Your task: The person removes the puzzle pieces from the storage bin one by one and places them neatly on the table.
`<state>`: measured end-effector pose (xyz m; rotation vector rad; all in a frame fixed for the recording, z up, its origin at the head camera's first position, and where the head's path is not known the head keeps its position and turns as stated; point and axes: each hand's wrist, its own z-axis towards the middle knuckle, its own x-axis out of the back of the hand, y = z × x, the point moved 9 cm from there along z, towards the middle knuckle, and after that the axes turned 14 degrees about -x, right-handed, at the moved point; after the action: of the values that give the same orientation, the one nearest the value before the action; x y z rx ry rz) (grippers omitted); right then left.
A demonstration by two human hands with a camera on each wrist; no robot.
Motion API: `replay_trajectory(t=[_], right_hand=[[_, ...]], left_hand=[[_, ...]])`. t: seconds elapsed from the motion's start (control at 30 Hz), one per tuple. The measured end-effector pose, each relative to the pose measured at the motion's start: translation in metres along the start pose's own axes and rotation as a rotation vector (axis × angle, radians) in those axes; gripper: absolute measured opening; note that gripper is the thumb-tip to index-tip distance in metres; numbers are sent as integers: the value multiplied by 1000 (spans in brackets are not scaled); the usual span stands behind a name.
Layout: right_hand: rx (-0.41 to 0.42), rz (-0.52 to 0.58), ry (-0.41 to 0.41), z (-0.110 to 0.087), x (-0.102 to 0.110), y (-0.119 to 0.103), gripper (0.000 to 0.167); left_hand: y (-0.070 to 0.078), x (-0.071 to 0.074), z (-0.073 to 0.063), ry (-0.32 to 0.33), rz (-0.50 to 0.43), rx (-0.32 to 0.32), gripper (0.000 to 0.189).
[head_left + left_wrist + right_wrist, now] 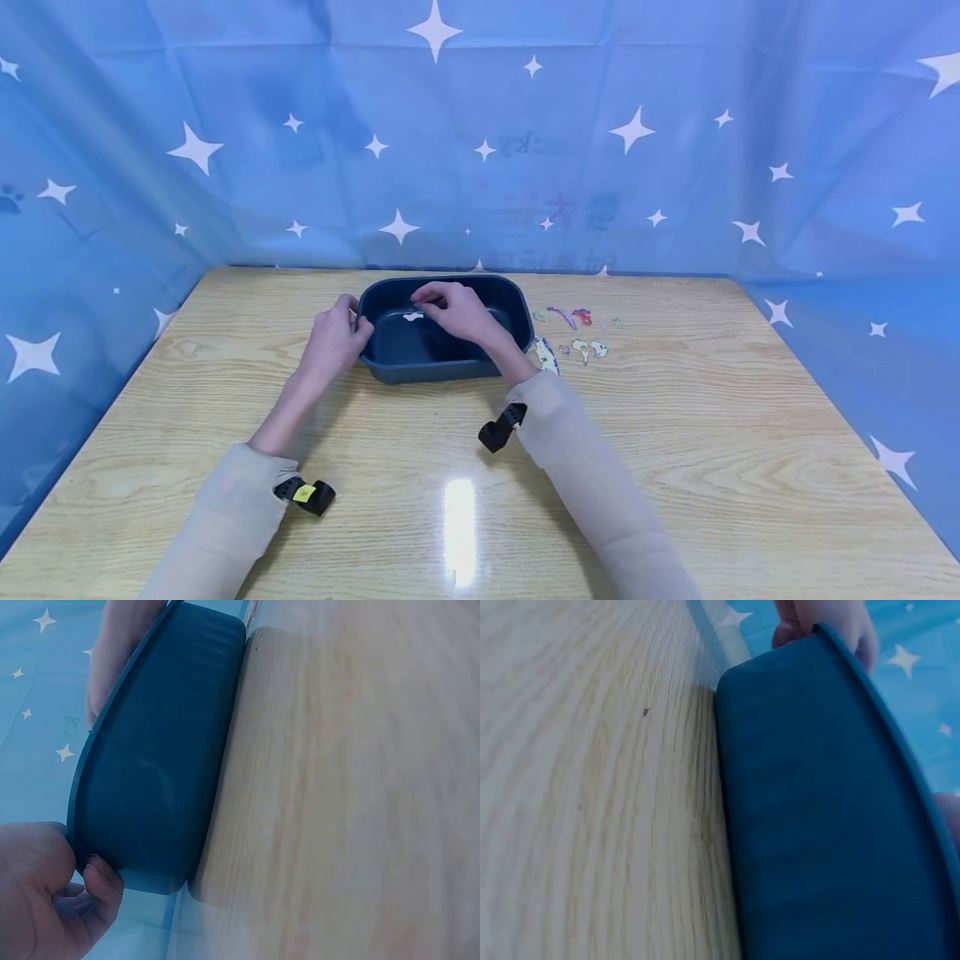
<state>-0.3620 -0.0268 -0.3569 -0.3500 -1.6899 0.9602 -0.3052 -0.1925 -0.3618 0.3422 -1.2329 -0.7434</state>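
Note:
A dark blue rectangular basin [431,372] stands on the wooden table. My left hand [337,333] grips its left end; in the left wrist view that hand [45,892] has curled fingers at the rim. My right hand [459,310] reaches over the front wall into the basin, fingers bent downward. A small white piece [413,317] lies on the basin floor just below those fingertips. Whether the right fingers pinch anything I cannot tell. From the right wrist, the basin's outer wall [802,787] hides most of the right hand.
Right of the basin lie small flat cut-out pieces: a purple strip [562,316], a red one [582,317], white ones [598,349] and several tiny bits. A larger patterned piece [546,355] lies beside the right forearm. A blue starry curtain [480,192] hangs behind the table [390,500].

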Motion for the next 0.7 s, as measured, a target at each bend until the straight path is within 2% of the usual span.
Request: replay_trajectory(t=[0.17,0.37,0.5,0.7], right_hand=[[-16,-70,-37,7,-12,2,28],[-41,-244,-121,7,-28,8,41],[-55,-333,-143,6,-32,11,43],[6,-329,-117,5,-30,5,34]], left_hand=[[-1,0,-1,-10,-6,11,26],[-1,1,-3,-19,-9,19,23],[-1,0,-3,-27,-14,22,24],[-1,-1,-2,-25,-2,22,23]])
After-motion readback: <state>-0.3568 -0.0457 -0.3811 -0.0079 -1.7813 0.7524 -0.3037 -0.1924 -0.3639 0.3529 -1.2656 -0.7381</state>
